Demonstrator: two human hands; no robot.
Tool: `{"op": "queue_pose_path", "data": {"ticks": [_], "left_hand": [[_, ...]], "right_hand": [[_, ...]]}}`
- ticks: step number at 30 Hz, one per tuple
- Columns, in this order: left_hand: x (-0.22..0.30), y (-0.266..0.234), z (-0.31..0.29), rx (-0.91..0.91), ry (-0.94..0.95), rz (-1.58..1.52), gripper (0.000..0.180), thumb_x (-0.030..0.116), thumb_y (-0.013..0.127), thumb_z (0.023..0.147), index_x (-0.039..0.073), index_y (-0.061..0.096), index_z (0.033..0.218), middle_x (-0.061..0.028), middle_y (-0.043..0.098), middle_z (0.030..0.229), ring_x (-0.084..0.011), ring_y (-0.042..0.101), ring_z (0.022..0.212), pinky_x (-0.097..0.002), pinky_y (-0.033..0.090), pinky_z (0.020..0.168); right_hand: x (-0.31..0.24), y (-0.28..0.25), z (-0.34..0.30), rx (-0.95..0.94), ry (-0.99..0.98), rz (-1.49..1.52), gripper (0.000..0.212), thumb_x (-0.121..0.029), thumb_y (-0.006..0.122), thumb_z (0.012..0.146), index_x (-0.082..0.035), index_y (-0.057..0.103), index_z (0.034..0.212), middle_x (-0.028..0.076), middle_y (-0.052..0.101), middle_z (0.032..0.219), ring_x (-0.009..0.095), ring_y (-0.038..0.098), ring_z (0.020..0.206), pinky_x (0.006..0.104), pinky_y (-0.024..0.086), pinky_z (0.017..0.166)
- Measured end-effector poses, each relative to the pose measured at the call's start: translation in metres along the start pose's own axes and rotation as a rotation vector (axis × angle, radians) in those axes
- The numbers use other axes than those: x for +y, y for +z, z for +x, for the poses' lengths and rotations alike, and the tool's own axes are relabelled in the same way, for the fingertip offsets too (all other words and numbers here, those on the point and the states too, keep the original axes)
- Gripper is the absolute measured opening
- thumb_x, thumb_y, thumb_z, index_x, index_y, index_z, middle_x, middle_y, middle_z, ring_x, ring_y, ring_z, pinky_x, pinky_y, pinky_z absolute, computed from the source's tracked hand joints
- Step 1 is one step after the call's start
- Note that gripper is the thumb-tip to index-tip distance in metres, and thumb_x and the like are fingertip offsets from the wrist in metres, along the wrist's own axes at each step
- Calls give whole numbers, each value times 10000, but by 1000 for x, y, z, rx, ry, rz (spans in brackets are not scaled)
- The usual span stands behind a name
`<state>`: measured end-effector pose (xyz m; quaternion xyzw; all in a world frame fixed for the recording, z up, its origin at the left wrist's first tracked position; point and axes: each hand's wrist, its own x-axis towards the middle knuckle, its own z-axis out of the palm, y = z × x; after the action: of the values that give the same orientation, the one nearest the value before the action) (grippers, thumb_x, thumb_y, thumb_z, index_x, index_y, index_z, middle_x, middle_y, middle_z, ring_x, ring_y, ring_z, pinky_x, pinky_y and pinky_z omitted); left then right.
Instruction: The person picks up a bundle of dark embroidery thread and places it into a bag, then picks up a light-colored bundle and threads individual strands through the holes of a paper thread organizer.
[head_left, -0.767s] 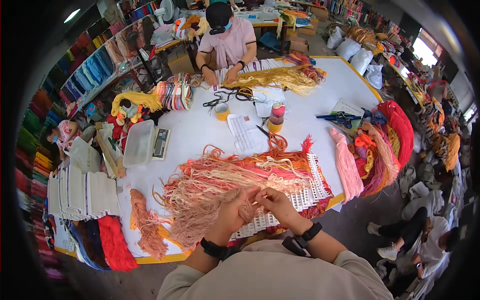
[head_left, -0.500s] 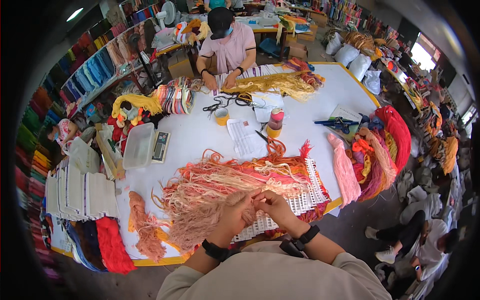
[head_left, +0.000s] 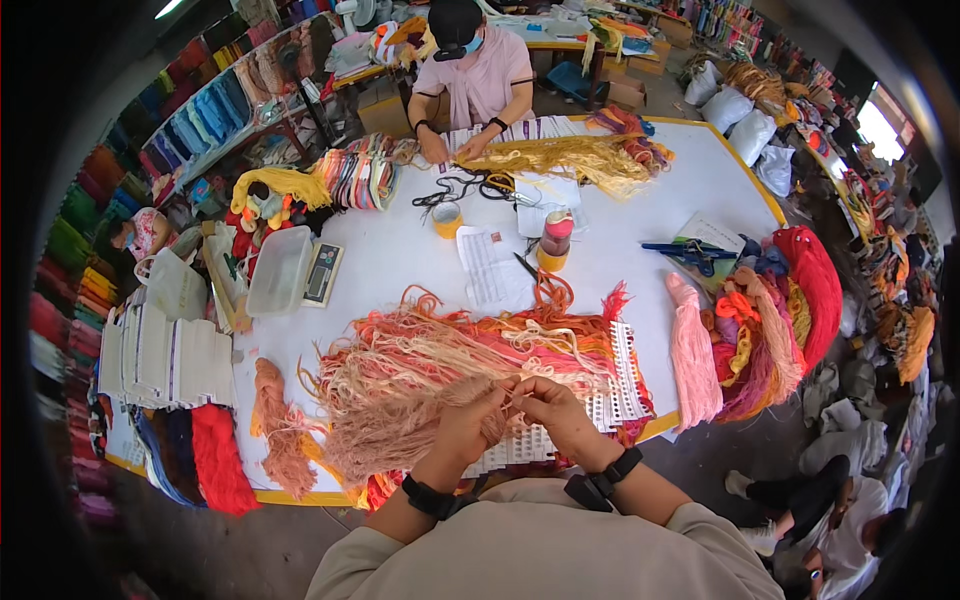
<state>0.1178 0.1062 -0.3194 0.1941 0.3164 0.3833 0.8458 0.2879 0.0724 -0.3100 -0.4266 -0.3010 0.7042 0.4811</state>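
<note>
My left hand (head_left: 478, 415) is closed around a skein of dusty pink yarn (head_left: 385, 438), whose loose strands spread to the left over the pile. My right hand (head_left: 552, 408) meets it fingertip to fingertip, pinching what looks like the yarn's end; the fine strands there are too small to follow. Both hands are over a heap of pink, cream and orange threads (head_left: 440, 345). These threads are laid along white cards with punched holes (head_left: 628, 372), whose edge shows at the right and below my hands.
Scissors with orange handles (head_left: 553, 291) lie beyond the heap, near a thread cone (head_left: 556, 238) and a paper sheet (head_left: 485, 268). Stacked white cards (head_left: 165, 355) and a clear plastic box (head_left: 280, 270) stand left. Colourful skeins (head_left: 765, 310) hang right. A co-worker (head_left: 475, 75) handles yarn opposite.
The view has shifted slightly, so the far table sits higher and farther right. My hands remain together at the yarn, with only small finger movement.
</note>
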Motion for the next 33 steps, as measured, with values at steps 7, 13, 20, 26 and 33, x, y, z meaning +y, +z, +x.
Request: {"op": "queue_pose_path", "data": {"ticks": [7, 13, 20, 26, 33], "left_hand": [[-14, 12, 15, 56, -42, -19, 334, 119, 566, 948, -53, 551, 1234, -99, 598, 1186, -181, 582, 1079, -313, 479, 951], [-23, 22, 23, 66, 6, 83, 345, 131, 559, 955, -53, 542, 1247, -99, 597, 1189, -164, 582, 1074, -301, 474, 957], [-31, 32, 27, 124, 78, 212, 352, 146, 563, 956, -64, 535, 1239, -85, 601, 1129, -149, 595, 1018, -282, 480, 909], [-34, 39, 27, 169, 103, 196, 341, 144, 545, 957, -62, 541, 1230, -95, 607, 1112, -152, 596, 1010, -291, 491, 890], [7, -37, 21, 43, 86, -12, 253, 150, 540, 889, -44, 613, 1036, -113, 642, 915, -196, 604, 853, -336, 503, 835]], "right_hand": [[-8, -25, 4, -1, 104, 163, 35, -83, 589, 886, -75, 606, 916, -18, 597, 1140, 45, 526, 809, 202, 419, 681], [-10, -39, 10, 2, 92, 152, 44, -100, 609, 894, -63, 590, 907, -21, 575, 826, 52, 449, 653, 211, 371, 601], [-12, -46, 12, -14, 133, -82, 71, -152, 595, 918, -82, 594, 930, -9, 602, 1091, 56, 549, 800, 222, 465, 678], [-14, -58, 14, -55, 187, 111, 108, -191, 597, 932, -93, 601, 976, -4, 606, 1045, 74, 570, 865, 245, 479, 701], [11, -145, 29, 166, -74, 284, 198, -258, 521, 975, -72, 565, 1025, 64, 599, 1032, 176, 580, 961, 384, 488, 883]]}}
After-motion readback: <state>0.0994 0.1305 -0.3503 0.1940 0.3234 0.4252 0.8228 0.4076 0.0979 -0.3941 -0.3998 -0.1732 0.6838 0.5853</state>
